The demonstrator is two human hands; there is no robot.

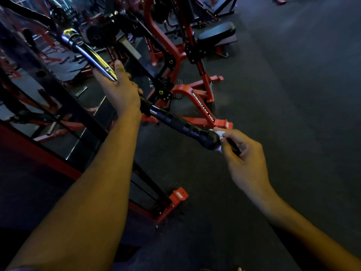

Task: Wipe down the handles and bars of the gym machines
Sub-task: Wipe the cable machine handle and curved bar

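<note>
A long bar runs diagonally from upper left to centre right. Its chrome part (91, 55) shines at the upper left, and its black rubber grip (185, 127) ends at the lower right. My left hand (119, 89) holds the bar's middle, fingers wrapped round it from behind. My right hand (242, 153) pinches a small white wipe (219, 133) against the rounded end of the black grip. Most of the wipe is hidden by my fingers.
A red and black machine frame (195, 98) stands just beyond the bar, with a black padded seat (216, 33) behind it. A dark rack with a red foot (178, 195) rises on the left. Dark rubber floor (293, 94) spreads to the right.
</note>
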